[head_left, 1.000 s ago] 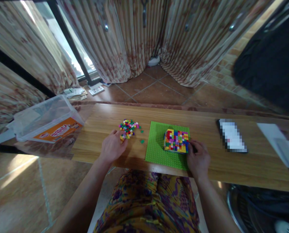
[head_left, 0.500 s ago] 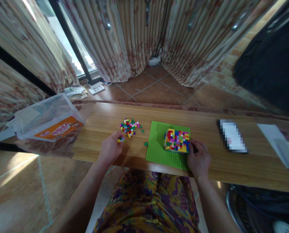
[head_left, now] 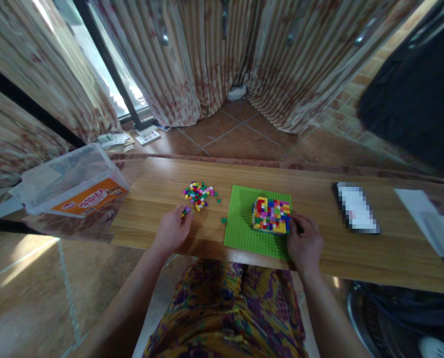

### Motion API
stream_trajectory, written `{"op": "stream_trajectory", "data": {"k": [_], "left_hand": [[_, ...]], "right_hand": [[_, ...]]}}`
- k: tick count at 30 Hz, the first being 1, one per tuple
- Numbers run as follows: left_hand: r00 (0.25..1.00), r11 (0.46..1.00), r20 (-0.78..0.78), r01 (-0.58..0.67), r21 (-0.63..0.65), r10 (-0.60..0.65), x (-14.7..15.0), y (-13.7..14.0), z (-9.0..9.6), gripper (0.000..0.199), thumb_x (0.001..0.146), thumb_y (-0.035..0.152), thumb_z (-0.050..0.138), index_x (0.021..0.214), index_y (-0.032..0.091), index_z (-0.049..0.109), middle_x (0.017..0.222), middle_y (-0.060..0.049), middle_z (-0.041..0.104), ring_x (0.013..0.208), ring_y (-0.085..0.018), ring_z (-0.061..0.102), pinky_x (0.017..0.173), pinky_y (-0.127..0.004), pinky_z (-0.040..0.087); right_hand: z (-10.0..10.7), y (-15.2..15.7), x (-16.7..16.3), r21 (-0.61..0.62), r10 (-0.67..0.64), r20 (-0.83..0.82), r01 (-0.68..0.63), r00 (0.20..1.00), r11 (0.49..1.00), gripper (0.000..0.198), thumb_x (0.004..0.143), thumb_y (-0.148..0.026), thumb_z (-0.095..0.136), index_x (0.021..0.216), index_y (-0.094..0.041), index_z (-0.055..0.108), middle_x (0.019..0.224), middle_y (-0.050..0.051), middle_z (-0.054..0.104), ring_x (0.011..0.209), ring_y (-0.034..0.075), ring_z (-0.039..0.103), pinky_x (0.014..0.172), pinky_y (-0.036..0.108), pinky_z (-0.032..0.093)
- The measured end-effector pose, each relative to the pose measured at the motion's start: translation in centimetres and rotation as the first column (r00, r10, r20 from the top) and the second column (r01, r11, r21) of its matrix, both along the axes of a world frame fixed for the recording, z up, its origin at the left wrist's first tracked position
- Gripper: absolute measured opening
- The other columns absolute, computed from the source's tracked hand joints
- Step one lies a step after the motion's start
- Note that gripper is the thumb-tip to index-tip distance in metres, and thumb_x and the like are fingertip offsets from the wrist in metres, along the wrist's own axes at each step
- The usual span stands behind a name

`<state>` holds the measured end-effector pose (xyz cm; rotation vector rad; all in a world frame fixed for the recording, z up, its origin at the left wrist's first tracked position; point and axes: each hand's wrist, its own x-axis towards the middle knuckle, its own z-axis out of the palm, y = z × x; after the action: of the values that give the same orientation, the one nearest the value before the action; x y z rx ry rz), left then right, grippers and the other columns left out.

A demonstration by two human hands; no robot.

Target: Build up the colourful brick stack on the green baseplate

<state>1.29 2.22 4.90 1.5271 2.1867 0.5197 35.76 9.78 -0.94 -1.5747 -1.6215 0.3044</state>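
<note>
My left hand (head_left: 172, 229) is closed, with small toy bricks (head_left: 185, 212) pinched at its fingertips, just in front of a loose pile of mixed-colour bricks (head_left: 198, 194). A green baseplate (head_left: 240, 214) lies on the wooden board, and a block built of many coloured bricks (head_left: 272, 216) stands on it. At the right side of that block, my right hand (head_left: 306, 242) has its fingers curled against the edge. Whether those fingers hold a separate brick is hidden. A green piece (head_left: 224, 220) lies alone left of the baseplate.
A clear plastic box (head_left: 76, 184) with an orange label stands at the board's left end. To the right lie a phone (head_left: 357, 208) with a blurred screen and white papers (head_left: 419, 214). Curtains (head_left: 207, 64) hang beyond the tiled floor.
My left hand has shifted very slightly to the right and turned the bricks at its fingertips. My right hand stays at the side of the built block.
</note>
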Motion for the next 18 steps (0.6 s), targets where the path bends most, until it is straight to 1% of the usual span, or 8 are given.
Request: {"op": "stream_trajectory", "data": {"k": [3,6,12,18], "left_hand": [[0.997,0.999,0.078,-0.005,0.046,0.002,0.11,-0.01,-0.25,0.016,0.096,0.03,0.046,0.09,0.022,0.058,0.08,-0.005,0.072,0.074,-0.02,0.069,0.065,-0.027,0.046],[0.992,0.997,0.125,-0.019,0.078,0.009,0.16,-0.01,-0.35,0.017,0.095,0.031,0.046,0.089,0.022,0.059,0.076,-0.004,0.07,0.07,-0.019,0.067,0.064,-0.027,0.046],[0.982,0.992,0.187,-0.032,0.123,0.009,0.39,0.1,-0.47,0.019,0.092,0.031,0.045,0.079,0.023,0.055,0.07,-0.001,0.067,0.067,-0.018,0.063,0.061,-0.026,0.044],[0.969,0.988,0.247,-0.062,0.142,0.025,0.67,0.18,-0.74,0.02,0.092,0.031,0.045,0.079,0.023,0.058,0.067,0.0,0.064,0.065,-0.017,0.061,0.06,-0.026,0.045]], "right_hand": [[0.0,0.01,-0.03,-0.002,-0.005,0.001,0.005,1.0,1.0,0.034,0.093,-0.044,0.054,0.088,-0.018,0.076,0.099,0.013,0.074,0.094,0.025,0.065,0.088,0.042,0.051],[0.0,0.02,-0.04,0.0,-0.002,-0.003,0.002,1.0,1.0,0.034,0.093,-0.044,0.054,0.088,-0.018,0.076,0.099,0.013,0.073,0.094,0.025,0.065,0.089,0.043,0.051],[0.14,-0.03,-0.09,-0.003,-0.004,-0.008,0.004,1.0,1.0,0.035,0.093,-0.045,0.054,0.089,-0.018,0.076,0.099,0.013,0.073,0.095,0.025,0.065,0.088,0.042,0.051],[0.14,-0.02,-0.09,-0.013,-0.004,-0.008,0.004,1.0,1.0,0.034,0.092,-0.043,0.054,0.089,-0.018,0.076,0.101,0.014,0.073,0.096,0.025,0.065,0.089,0.042,0.051]]}}
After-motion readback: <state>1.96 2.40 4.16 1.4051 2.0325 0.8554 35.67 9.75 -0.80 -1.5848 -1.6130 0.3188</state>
